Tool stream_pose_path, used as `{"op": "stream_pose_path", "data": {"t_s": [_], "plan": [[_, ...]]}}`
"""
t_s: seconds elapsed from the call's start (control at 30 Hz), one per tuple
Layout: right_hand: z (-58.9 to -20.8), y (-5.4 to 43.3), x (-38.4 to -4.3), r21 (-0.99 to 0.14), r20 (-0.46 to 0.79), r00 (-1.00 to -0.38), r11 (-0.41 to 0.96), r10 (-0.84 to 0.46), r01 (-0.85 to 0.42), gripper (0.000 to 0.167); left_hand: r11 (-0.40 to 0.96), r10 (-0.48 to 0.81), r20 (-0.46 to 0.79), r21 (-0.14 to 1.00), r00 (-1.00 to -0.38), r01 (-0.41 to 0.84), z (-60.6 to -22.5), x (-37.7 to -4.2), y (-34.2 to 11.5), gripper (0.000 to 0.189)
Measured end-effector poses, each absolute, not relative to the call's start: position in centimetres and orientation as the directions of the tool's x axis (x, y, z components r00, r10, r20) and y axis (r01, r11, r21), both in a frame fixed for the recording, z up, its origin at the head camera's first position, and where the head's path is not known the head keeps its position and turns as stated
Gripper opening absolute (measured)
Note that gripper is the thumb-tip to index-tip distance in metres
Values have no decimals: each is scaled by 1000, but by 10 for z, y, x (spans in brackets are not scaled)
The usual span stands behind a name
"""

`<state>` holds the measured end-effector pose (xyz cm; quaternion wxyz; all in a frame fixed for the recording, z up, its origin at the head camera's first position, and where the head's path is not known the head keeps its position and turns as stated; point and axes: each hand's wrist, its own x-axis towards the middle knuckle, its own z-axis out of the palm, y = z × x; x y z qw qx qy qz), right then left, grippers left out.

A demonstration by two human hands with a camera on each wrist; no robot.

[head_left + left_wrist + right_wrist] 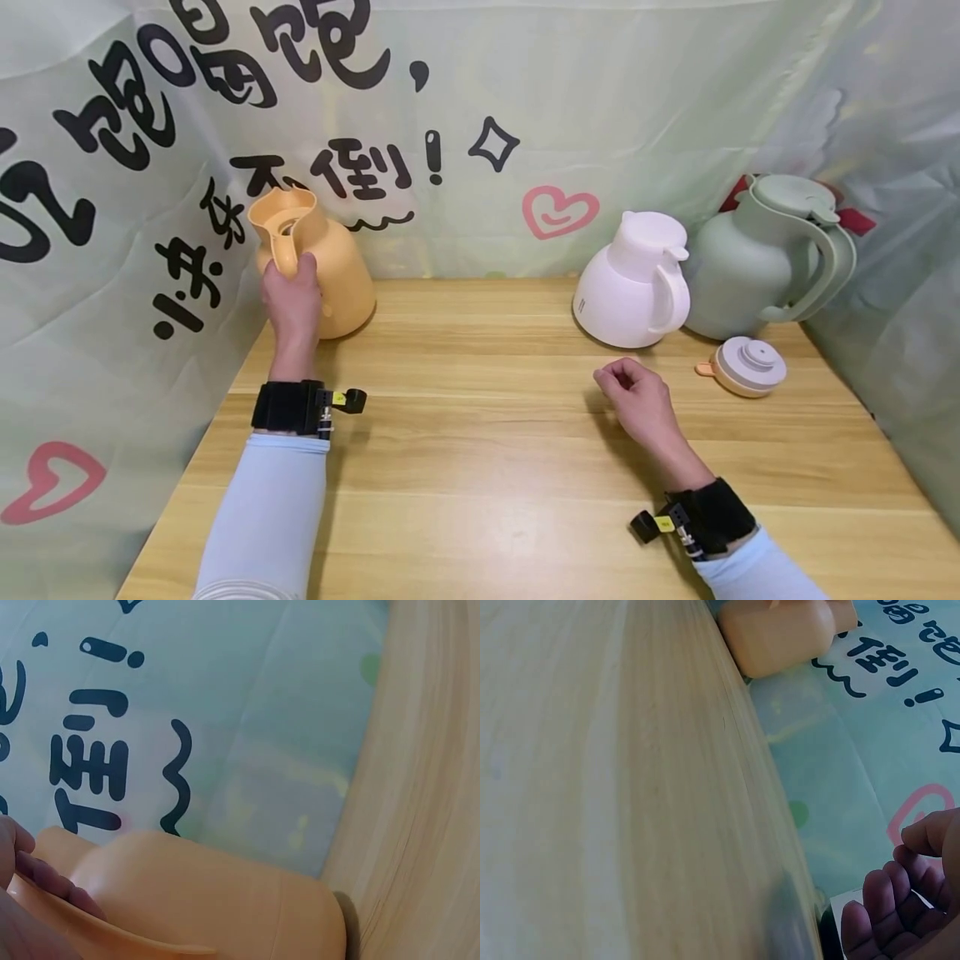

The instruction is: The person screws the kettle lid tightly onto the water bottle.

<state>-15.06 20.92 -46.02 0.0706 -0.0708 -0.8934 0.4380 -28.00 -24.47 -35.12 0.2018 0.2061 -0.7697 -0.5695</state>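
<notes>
My left hand [291, 300] grips the handle of an orange thermos jug [341, 279] at the back left of the table. The jug's mouth is uncovered, and its base is at the tabletop. In the left wrist view my fingers [56, 881] wrap the handle beside the jug's body. My right hand [637, 404] hovers over the table with its fingers loosely curled and nothing in them. Just beyond it is a pale pink thermos jug [626, 292] with its lid on. A loose round lid [750, 365] with an orange tab lies to its right, underside up.
A larger grey-green thermos jug [738, 267] stands behind the loose lid, its handle to the right. Printed cloth [450, 225] hangs along the back and both sides of the wooden table [480, 467]. A red object [855, 221] shows partly behind the grey-green jug.
</notes>
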Motion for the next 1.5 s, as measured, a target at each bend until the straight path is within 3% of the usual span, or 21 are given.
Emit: {"op": "stream_pose_path", "data": {"t_s": [0.23,0.53,0.8,1.5], "plan": [[-462,211,-151,-792,67,-980,608,189,63,25,310,-556,110,947,-824,-83,-353,-278,-242,27],[-463,212,-151,-792,73,-980,608,187,58,27,365,-537,137,927,-832,-83,-353,-261,-229,26],[-463,212,-152,-788,73,-979,612,190,60,29,384,-493,220,923,-842,16,-360,-238,-207,29],[-465,213,-152,-787,77,-981,615,179,51,31,325,-360,257,936,-897,138,-364,-201,-165,24]]}}
